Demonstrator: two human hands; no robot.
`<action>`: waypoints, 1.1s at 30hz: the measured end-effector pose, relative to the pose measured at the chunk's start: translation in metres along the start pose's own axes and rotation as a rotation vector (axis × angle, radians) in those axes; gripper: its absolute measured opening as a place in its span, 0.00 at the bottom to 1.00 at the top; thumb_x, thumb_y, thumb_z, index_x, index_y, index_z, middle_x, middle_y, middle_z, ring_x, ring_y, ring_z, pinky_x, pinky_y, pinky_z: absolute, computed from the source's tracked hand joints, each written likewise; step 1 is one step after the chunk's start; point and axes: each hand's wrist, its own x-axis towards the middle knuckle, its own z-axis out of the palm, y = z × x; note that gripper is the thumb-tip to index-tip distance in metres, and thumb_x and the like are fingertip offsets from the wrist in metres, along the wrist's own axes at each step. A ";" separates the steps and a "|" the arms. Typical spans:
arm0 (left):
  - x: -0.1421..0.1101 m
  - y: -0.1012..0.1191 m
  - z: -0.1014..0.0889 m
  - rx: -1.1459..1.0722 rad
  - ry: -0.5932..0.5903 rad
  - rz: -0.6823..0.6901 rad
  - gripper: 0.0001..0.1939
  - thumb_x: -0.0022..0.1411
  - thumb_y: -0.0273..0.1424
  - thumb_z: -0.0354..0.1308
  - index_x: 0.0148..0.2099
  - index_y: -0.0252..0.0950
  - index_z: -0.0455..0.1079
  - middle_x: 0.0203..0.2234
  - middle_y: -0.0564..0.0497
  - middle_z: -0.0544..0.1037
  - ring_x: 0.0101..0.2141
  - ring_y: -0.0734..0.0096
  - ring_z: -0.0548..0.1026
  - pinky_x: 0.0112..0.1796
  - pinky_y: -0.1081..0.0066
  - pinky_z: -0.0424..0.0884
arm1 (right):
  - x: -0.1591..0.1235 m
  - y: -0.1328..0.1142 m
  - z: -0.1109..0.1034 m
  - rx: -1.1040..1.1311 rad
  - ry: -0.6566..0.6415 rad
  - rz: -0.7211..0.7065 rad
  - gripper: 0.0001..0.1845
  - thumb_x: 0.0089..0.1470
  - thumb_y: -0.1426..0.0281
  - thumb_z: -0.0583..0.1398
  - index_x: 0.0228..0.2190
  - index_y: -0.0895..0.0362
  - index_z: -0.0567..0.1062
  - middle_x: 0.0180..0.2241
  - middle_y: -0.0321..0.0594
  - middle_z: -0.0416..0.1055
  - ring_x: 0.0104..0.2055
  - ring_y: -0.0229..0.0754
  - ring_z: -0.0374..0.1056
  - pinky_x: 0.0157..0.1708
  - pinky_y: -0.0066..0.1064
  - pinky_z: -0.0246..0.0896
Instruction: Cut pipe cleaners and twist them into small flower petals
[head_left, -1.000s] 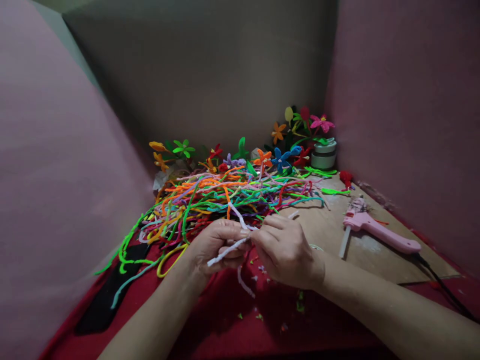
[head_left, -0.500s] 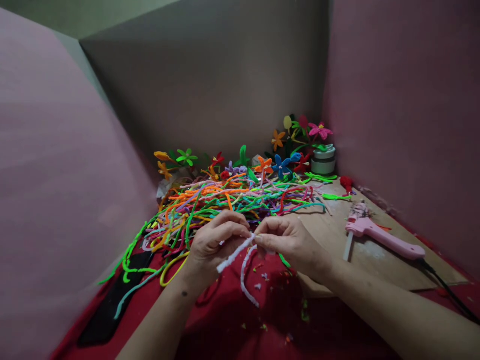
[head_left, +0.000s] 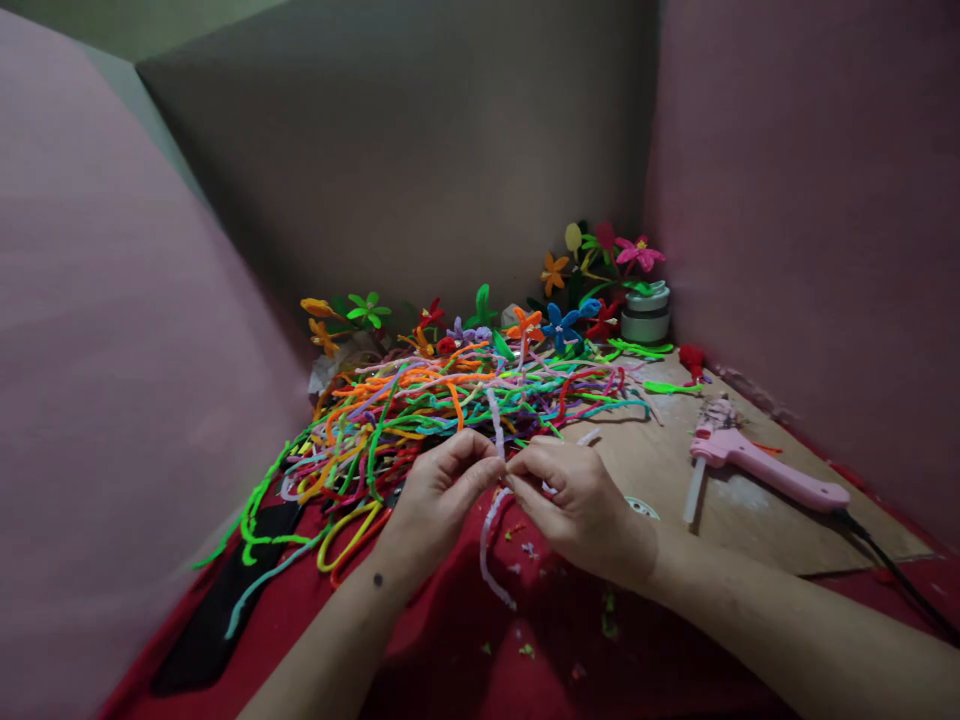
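Both hands meet in the middle, above the red cloth, pinching pale lilac pipe cleaners (head_left: 497, 425). My left hand (head_left: 446, 490) is closed, its thumb and forefinger pressed together at the joint. My right hand (head_left: 574, 500) is closed just beside it, fingertips nearly touching the left ones. One pale end sticks up from the pinch, and another pokes out behind the right hand. A curved pale pipe cleaner (head_left: 491, 560) shows below the fingers; whether it joins the held ones I cannot tell. The exact crossing is hidden by the fingers.
Behind the hands spreads a heap of coloured pipe cleaners (head_left: 420, 400), with fuzzy flowers (head_left: 561, 325) further back. A pink glue gun (head_left: 772, 470) with a cord lies on a brown board (head_left: 739, 520). A black strip (head_left: 202, 640) lies left on the red cloth (head_left: 420, 650).
The pale end that pointed down toward the left wrist is gone from there; one now stands upright above the pinch. My left hand has turned, with its thumb now on top.
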 end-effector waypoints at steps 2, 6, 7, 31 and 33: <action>-0.003 0.003 0.002 0.200 0.088 0.118 0.08 0.58 0.33 0.52 0.29 0.35 0.64 0.22 0.55 0.66 0.25 0.77 0.63 0.28 0.76 0.59 | 0.004 0.000 0.000 0.172 -0.037 0.190 0.09 0.50 0.74 0.54 0.21 0.58 0.69 0.21 0.37 0.66 0.25 0.36 0.60 0.26 0.27 0.53; -0.005 0.002 0.001 0.357 0.172 0.168 0.07 0.60 0.32 0.49 0.31 0.36 0.63 0.23 0.55 0.67 0.24 0.75 0.64 0.28 0.76 0.60 | 0.012 0.000 -0.001 0.575 -0.130 0.520 0.09 0.46 0.67 0.58 0.21 0.59 0.71 0.20 0.35 0.66 0.23 0.34 0.60 0.24 0.27 0.54; -0.004 0.001 0.000 0.377 0.182 0.170 0.08 0.60 0.32 0.48 0.31 0.36 0.63 0.23 0.55 0.67 0.24 0.75 0.64 0.28 0.76 0.60 | 0.013 0.000 -0.001 0.620 -0.142 0.570 0.09 0.45 0.66 0.59 0.20 0.59 0.71 0.19 0.35 0.66 0.22 0.34 0.59 0.24 0.27 0.54; -0.001 0.000 -0.017 0.634 0.090 0.284 0.09 0.61 0.28 0.47 0.28 0.35 0.63 0.23 0.53 0.67 0.26 0.74 0.64 0.30 0.75 0.60 | 0.016 0.005 -0.004 0.561 -0.186 0.642 0.13 0.45 0.65 0.59 0.17 0.61 0.71 0.17 0.35 0.66 0.20 0.32 0.57 0.23 0.26 0.51; 0.000 0.002 -0.018 0.560 0.076 0.201 0.09 0.60 0.29 0.47 0.28 0.35 0.63 0.22 0.54 0.66 0.25 0.75 0.64 0.28 0.75 0.59 | 0.017 0.005 -0.004 0.589 -0.187 0.680 0.12 0.44 0.65 0.60 0.18 0.61 0.70 0.16 0.35 0.66 0.19 0.31 0.56 0.22 0.25 0.51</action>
